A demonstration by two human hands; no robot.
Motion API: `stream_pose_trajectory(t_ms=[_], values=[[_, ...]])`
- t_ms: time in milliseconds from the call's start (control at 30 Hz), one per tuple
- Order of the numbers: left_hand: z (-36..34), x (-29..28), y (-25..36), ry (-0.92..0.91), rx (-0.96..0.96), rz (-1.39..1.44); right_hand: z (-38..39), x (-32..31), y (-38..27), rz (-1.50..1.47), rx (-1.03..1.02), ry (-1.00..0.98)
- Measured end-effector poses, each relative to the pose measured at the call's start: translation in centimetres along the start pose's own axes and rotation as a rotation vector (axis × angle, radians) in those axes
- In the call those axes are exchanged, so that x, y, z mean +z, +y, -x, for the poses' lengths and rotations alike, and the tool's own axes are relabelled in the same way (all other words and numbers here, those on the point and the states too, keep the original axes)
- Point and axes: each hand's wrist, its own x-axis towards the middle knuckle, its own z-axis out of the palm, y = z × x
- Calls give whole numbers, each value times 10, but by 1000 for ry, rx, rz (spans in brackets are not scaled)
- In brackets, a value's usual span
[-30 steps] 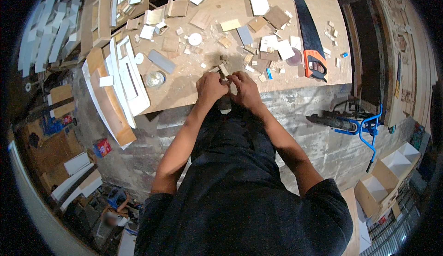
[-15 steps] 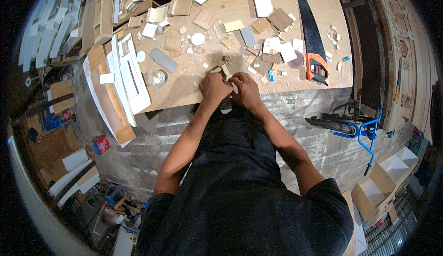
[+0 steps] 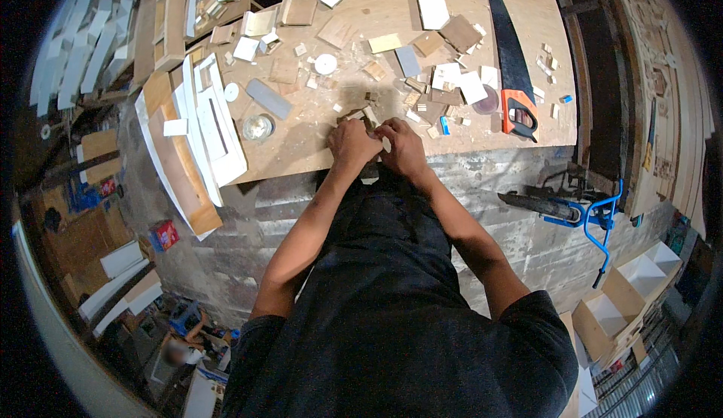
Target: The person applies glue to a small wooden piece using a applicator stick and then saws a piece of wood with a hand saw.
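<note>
At the front edge of the plywood table [image 3: 290, 163], my left hand [image 3: 352, 143] has its fingers curled around a small wooden piece [image 3: 370, 117]. My right hand [image 3: 399, 147] is bent close beside it, fingertips pinched on something small that I cannot make out, hidden by the fingers. Small wood offcuts [image 3: 414, 99] lie just beyond both hands. A glass jar [image 3: 257, 126] stands left of my left hand, near a grey strip [image 3: 267, 98]. A blue object [image 3: 444, 125] lies right of my right hand.
A handsaw [image 3: 512, 64] lies at the table's right, among scattered offcuts and squares. Long white and wooden panels [image 3: 215, 139] rest at the left end. A blue bicycle [image 3: 584, 211] stands below at right, by open wooden boxes [image 3: 610, 312]. Another person [image 3: 181, 350] is at lower left.
Both hands stay together at the table edge with fingers bent, moving only slightly. The whole view has shifted a little right and down since the earliest frame.
</note>
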Motion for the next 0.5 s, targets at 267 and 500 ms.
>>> stream_pose_trajectory(t_ms=[267,500], values=[[-2,8,-8,28,37,2,1,1,-1,-63,93,-32],[-5,16,-15,58,41,16,0,-3,0,-182,255,-57]])
